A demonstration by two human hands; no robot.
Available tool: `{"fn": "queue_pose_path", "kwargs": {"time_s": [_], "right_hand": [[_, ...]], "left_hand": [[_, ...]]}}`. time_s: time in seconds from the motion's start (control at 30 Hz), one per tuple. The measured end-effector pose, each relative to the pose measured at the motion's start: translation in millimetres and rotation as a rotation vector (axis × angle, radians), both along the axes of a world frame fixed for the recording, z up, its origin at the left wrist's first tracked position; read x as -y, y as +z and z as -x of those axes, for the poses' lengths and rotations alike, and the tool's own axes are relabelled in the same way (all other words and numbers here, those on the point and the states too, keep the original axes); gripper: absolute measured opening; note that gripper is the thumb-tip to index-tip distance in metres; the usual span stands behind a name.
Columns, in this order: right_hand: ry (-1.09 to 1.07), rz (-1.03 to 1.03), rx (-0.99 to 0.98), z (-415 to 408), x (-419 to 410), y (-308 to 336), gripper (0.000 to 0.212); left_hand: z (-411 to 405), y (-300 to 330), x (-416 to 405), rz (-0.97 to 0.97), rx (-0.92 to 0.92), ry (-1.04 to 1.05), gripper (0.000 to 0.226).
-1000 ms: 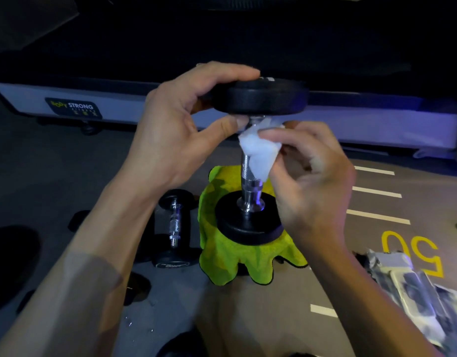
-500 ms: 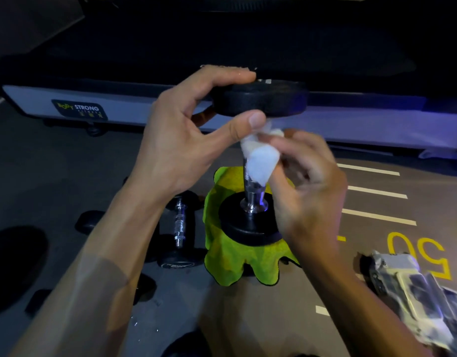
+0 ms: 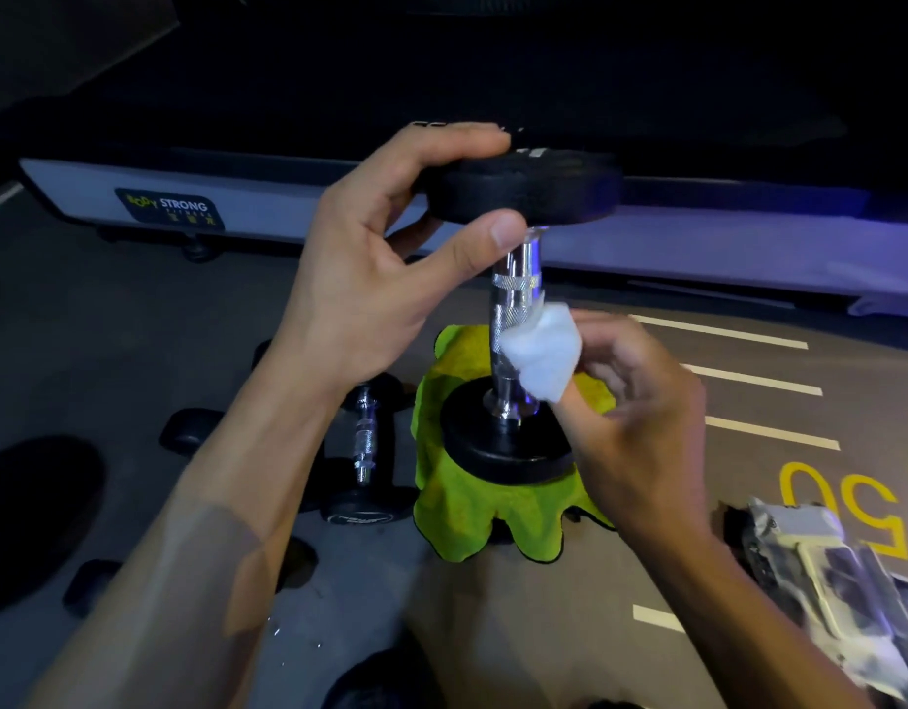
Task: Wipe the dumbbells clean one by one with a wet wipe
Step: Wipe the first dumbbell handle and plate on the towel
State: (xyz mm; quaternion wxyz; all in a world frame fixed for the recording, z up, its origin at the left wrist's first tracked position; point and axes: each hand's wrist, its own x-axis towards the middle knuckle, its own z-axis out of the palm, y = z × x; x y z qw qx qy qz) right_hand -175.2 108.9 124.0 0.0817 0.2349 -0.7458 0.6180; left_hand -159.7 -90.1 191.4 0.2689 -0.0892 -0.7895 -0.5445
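A black dumbbell [image 3: 516,278] with a chrome knurled handle stands upright, its lower head on a yellow-green cloth [image 3: 462,509]. My left hand [image 3: 370,278] grips the upper black head, thumb under it and fingers over the top. My right hand [image 3: 641,411] pinches a bunched white wet wipe [image 3: 541,353] against the lower right side of the handle. The handle's upper half is bare.
A smaller dumbbell [image 3: 365,447] lies on the grey floor left of the cloth, with more black dumbbell heads [image 3: 188,432] further left. A wipes packet [image 3: 820,570] lies at the right by yellow floor numbers. A treadmill base [image 3: 165,204] runs across the back.
My right hand has slid the wipe down the handle, from just under the upper head to the lower part. My left hand has kept its grip on the upper head.
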Motion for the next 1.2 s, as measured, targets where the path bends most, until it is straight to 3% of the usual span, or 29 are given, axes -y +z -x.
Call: {"fn": "queue_pose_path", "kwargs": {"time_s": [0.23, 0.37, 0.53, 0.8, 0.93, 1.2], "right_hand": [[0.069, -0.254, 0.048, 1, -18, -1, 0.017], [0.002, -0.141, 0.093, 3, -2, 11, 0.02], [-0.028, -0.341, 0.134, -7, -11, 3, 0.02], [-0.041, -0.289, 0.178, -20, 1, 9, 0.038], [-0.023, -0.336, 0.215, -12, 1, 9, 0.037], [0.145, -0.471, 0.023, -17, -24, 12, 0.009]], "left_hand": [[-1, -5, -1, -0.031, 0.012, -0.03, 0.038], [2, -4, -1, -0.043, -0.01, -0.034, 0.038], [6, -4, 2, -0.067, -0.001, -0.056, 0.041], [7, -4, 2, -0.053, 0.004, -0.04, 0.039], [3, -7, 2, -0.045, 0.01, -0.056, 0.04], [4, -4, 1, -0.046, 0.008, -0.038, 0.038]]}}
